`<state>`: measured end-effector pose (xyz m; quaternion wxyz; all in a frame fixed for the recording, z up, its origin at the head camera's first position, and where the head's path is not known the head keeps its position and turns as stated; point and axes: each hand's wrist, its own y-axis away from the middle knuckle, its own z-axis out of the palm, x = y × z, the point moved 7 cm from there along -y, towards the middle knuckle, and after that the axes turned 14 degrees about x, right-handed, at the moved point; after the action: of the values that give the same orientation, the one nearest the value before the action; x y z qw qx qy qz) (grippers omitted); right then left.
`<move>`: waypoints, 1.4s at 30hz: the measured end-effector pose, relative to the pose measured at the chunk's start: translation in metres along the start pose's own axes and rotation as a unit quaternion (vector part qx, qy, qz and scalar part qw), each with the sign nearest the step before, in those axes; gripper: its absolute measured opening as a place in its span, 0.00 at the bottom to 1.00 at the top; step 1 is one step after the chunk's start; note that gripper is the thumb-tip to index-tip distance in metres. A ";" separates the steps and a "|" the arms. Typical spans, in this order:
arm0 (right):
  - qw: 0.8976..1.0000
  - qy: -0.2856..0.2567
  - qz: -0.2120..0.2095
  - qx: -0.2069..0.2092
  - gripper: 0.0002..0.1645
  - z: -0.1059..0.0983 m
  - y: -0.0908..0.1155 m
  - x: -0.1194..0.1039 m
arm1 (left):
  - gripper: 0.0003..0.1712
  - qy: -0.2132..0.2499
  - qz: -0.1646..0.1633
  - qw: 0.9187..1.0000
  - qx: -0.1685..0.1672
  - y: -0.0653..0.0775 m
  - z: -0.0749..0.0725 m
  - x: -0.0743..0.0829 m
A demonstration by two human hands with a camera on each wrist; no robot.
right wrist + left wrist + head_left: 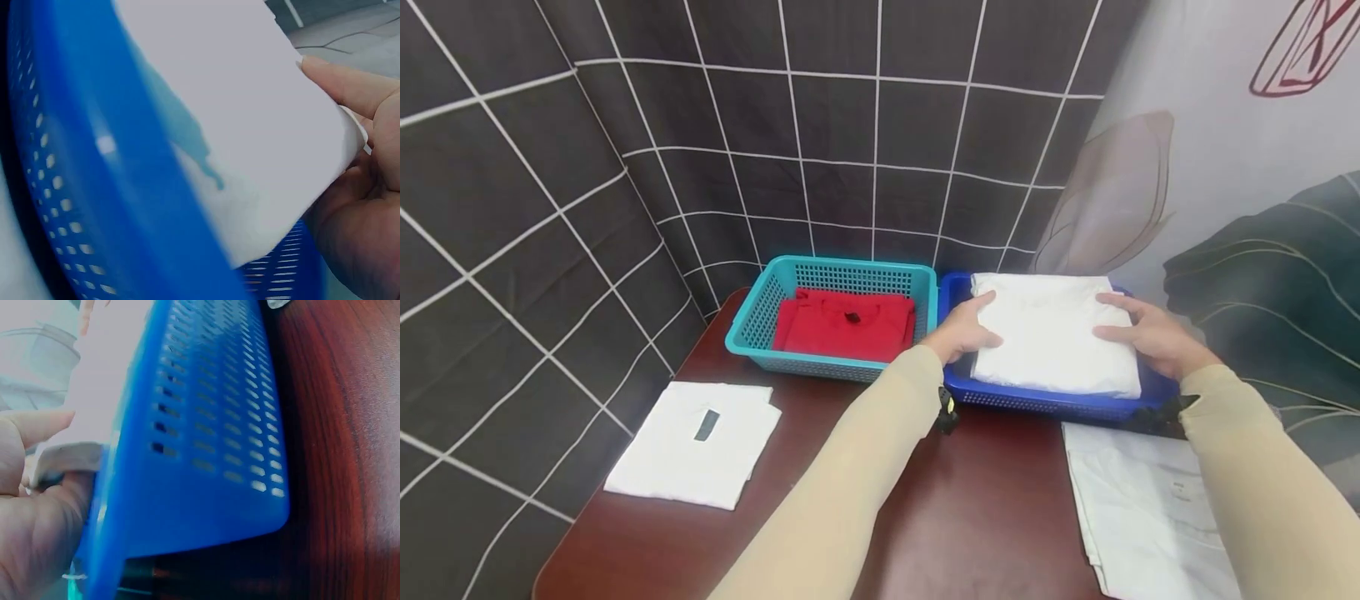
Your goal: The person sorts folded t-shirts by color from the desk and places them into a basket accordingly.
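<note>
Both hands hold a folded white shirt [1052, 333] over the blue basket [1037, 402]. On its left side, my left hand [964, 329] grips the edge. In the left wrist view, the thumb lies on top and the fingers [72, 490] go under the shirt's layers, beside the basket rim. My right hand [1157, 337] pinches the opposite side. The right wrist view has the thumb [350, 84] on the upper face, with the other fingers partly hidden beneath. The shirt's near edge overlaps the basket's front rim in the head view.
Left of the blue basket stands a teal basket [820, 364] with a folded red shirt [850, 329] inside. One folded white shirt [700, 450] lies at the table's left; another white shirt [1150, 508] lies at the front right, partly under my right forearm. Curtains hang behind the table [970, 500].
</note>
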<state>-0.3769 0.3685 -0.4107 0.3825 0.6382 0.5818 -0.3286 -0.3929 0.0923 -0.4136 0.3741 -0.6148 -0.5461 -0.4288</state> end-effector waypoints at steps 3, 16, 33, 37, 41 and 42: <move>1.000 0.013 -0.003 0.001 0.54 0.007 -0.001 0.008 | 0.53 -0.025 -0.011 1.000 0.006 0.001 0.004 -0.006; 0.998 0.054 0.008 0.000 0.56 0.029 -0.007 0.022 | 0.45 -0.080 -0.111 0.991 0.000 0.003 0.007 -0.021; 0.980 0.159 -0.082 0.089 0.45 0.017 0.024 -0.015 | 0.30 -0.047 -0.051 0.997 0.021 0.016 -0.033 0.037; 0.976 0.148 -0.112 0.117 0.45 0.007 0.046 -0.026 | 0.30 -0.049 -0.027 0.998 0.002 0.031 -0.048 0.042; 0.970 0.134 -0.135 0.152 0.43 -0.010 0.076 -0.030 | 0.29 -0.060 0.007 0.998 -0.008 0.051 -0.060 0.046; 0.968 0.133 -0.139 0.161 0.43 -0.015 0.084 -0.030 | 0.29 -0.061 0.019 0.998 -0.010 0.057 -0.063 0.048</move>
<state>-0.2971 0.3639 -0.3683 0.1452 0.6421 0.6498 -0.3800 -0.3422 0.0436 -0.3464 0.3419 -0.6536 -0.5521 -0.3888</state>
